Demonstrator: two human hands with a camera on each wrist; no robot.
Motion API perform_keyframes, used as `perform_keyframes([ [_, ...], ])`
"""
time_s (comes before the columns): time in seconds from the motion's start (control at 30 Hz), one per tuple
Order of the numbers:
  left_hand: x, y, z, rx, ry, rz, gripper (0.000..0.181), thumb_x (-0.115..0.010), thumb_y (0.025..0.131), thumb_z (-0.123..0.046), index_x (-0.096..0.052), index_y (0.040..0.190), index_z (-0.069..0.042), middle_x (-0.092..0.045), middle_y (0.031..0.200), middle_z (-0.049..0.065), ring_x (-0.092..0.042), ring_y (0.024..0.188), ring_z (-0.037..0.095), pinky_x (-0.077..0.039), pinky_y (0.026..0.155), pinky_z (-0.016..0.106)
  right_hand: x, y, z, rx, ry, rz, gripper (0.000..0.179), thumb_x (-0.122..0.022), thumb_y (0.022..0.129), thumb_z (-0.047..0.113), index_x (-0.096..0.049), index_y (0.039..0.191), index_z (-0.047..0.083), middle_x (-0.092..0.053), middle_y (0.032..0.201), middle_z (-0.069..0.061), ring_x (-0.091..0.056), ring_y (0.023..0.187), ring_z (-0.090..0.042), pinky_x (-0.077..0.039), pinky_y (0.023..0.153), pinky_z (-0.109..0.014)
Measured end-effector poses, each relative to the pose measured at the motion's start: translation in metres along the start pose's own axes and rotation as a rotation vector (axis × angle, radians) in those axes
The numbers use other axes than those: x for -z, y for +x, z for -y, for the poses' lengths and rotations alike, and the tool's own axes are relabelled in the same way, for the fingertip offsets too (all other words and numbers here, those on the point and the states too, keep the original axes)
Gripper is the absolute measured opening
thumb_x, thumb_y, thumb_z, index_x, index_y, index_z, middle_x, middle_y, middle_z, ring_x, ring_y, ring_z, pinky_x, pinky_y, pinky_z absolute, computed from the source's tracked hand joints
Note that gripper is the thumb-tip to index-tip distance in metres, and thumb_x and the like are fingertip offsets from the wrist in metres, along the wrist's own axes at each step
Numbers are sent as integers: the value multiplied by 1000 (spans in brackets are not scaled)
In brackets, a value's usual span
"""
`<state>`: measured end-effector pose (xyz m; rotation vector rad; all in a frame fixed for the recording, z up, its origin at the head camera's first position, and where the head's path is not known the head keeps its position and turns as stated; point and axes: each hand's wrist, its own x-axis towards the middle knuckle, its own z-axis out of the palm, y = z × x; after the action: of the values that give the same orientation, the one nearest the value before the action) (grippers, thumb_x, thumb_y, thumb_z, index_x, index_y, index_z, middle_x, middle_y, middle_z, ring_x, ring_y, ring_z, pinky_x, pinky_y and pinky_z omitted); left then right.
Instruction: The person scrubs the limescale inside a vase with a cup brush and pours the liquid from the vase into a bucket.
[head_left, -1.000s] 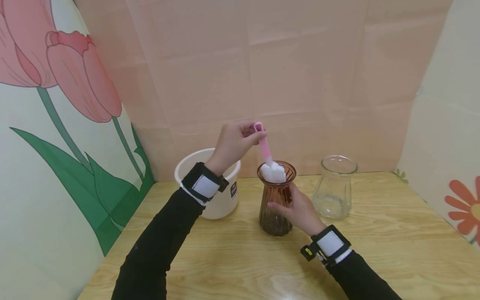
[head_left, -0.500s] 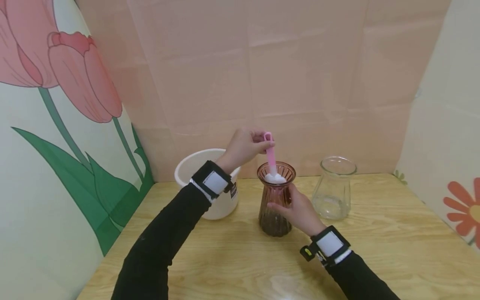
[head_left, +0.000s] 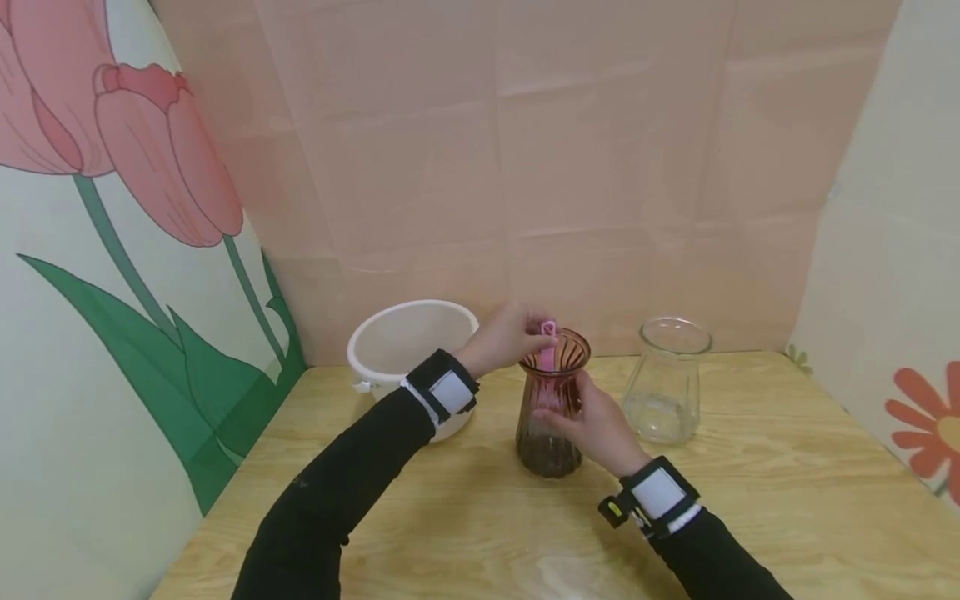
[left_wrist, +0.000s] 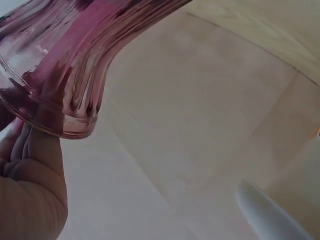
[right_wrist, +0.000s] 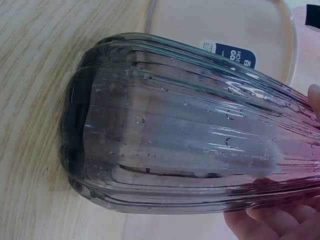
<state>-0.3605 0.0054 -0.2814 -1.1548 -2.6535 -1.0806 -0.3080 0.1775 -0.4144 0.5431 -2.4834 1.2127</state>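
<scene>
In the head view my left hand [head_left: 502, 338] pinches the pink handle of a sponge brush [head_left: 548, 357] at the mouth of a ribbed glass vase [head_left: 551, 454], pink above and grey below. Its white sponge head [right_wrist: 250, 152] shows blurred through the glass in the right wrist view. My right hand [head_left: 603, 427] grips the vase's side below the flared rim, thumb in front. The vase stands upright on the table, with water drops on its wall. In the left wrist view the left-hand fingers are partly behind the flared rim.
A white bucket [head_left: 358, 364] with a dark label [right_wrist: 235, 53] stands left of the vase, partly behind my left arm. Right of the vase is a clear glass vase [head_left: 663, 400]. A pink backdrop [head_left: 600, 167] rises behind the wooden table [head_left: 780, 483].
My left hand has moved down and to the right, pushing the brush's white head from the vase's mouth down inside. The right hand keeps its grip on the vase.
</scene>
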Motion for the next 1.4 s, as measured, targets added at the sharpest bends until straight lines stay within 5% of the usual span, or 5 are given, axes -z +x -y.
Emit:
perform_keyframes([
  [0.27, -3, 9, -9, -164, 298, 282, 20, -63, 95, -11, -59, 76, -9, -53, 70, -3, -48, 64, 8, -38, 59, 18, 4, -1, 4, 27, -13, -4, 85, -74, 82, 47, -32, 145, 8, -55, 130, -23, -58, 111, -36, -50, 86, -50],
  [0.43, 0, 10, -14, -201, 354, 347, 16, -59, 97, -10, -60, 82, -7, -53, 74, -2, -50, 68, 10, -39, 63, 19, 4, -1, 5, 35, -16, -8, 81, -75, 83, 44, -35, 143, 8, -58, 127, -22, -59, 109, -35, -51, 85, -48],
  [0.97, 1, 10, -11, -201, 279, 397, 14, -58, 98, -13, -65, 87, -7, -57, 75, -3, -51, 67, 8, -41, 64, 19, 3, -2, 4, 28, -35, -2, 79, -74, 84, 45, -35, 142, 8, -58, 125, -20, -61, 105, -32, -53, 81, -47],
  [1.4, -2, 5, -6, -110, 99, 260, 20, -55, 100, -16, -61, 84, -8, -51, 70, -2, -47, 63, 9, -40, 61, 21, 2, 1, 3, 44, -30, -15, 78, -73, 83, 48, -38, 140, 8, -60, 120, -18, -62, 98, -29, -53, 77, -45],
])
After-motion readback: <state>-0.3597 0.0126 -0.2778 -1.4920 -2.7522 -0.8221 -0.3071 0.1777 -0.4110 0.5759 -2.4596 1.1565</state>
